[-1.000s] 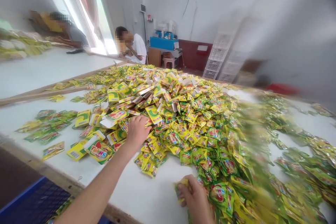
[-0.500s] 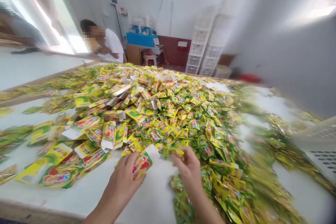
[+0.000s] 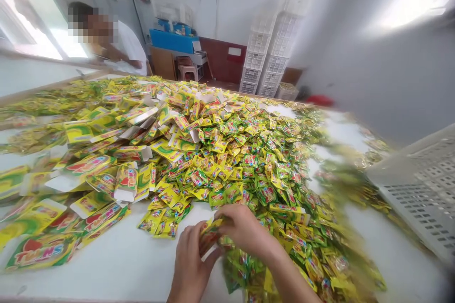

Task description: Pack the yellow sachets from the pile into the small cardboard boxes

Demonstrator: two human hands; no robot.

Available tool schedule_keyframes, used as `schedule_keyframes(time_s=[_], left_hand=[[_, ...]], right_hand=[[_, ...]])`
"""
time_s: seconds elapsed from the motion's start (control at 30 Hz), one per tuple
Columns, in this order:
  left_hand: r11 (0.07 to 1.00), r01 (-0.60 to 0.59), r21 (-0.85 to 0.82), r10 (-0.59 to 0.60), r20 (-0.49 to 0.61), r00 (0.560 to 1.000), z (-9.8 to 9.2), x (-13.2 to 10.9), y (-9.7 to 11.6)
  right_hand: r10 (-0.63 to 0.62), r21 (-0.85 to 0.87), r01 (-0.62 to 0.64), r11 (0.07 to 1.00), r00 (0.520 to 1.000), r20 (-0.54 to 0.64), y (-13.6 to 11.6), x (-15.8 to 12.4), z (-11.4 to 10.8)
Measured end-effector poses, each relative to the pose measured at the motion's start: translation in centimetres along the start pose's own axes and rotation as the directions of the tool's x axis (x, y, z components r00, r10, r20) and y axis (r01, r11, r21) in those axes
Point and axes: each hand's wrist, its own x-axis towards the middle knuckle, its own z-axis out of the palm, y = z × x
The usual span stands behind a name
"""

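Note:
In front of me, just above the white table top, my left hand [image 3: 194, 253] grips a small printed carton [image 3: 208, 238] with yellow and red on it. My right hand [image 3: 241, 229] is bent over the upper end of that carton, fingers closed against it. Its fingertips are covered, so whatever they pinch does not show. Green and yellow sachets [image 3: 238, 262] lie beneath and beside the right wrist. Beyond the hands rises a big heap of small sachets [image 3: 227, 170]. On its left lie many loose printed cartons [image 3: 126, 181], some with open white flaps.
A white perforated plastic basket [image 3: 419, 184] stands at the right edge, with sachets spread beside it. Tall stacks of white crates [image 3: 254, 59] are against the far wall near a blue box [image 3: 174, 41]. A person in white [image 3: 130, 42] sits at the far left.
My right hand, which had yellow sachets in it, has come left onto the end of the carton. The left hand still holds the carton, now turned more upright. The view has swung right.

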Motion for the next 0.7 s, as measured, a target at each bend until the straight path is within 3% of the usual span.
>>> schedule_keyframes(time_s=[0.07, 0.17, 0.23, 0.3, 0.43, 0.7], left_hand=[[0.965, 0.126, -0.231, -0.093, 0.147, 0.985, -0.1, -0.3, 0.7], [0.785, 0.322, -0.529, -0.134, 0.362, 0.922, -0.8, -0.4, 1.1], [0.663, 0.395, -0.636, -0.121, 0.43, 0.895, -1.2, -0.6, 0.8], [0.597, 0.449, -0.665, -0.118, 0.481, 0.869, -1.5, -0.9, 0.3], [0.558, 0.5, -0.663, -0.156, 0.508, 0.847, -1.6, -1.6, 0.0], [0.452, 0.554, -0.699, -0.292, 0.471, 0.832, -1.6, -2.5, 1.3]], right_hand=[[-0.033, -0.075, 0.031, 0.997, 0.999, -0.024, -0.3, -0.1, -0.1], [0.009, -0.069, -0.015, 0.998, 0.997, -0.078, -0.1, -0.2, 0.6], [-0.02, -0.075, 0.015, 0.997, 0.997, -0.07, 0.2, -0.4, 1.2], [-0.1, -0.128, 0.092, 0.987, 0.993, -0.057, 0.4, -0.7, 1.8], [-0.161, -0.167, 0.155, 0.974, 0.987, -0.022, 0.7, -1.9, 2.8], [-0.07, -0.06, 0.069, 0.996, 0.997, -0.017, 0.5, -2.5, 2.2]])
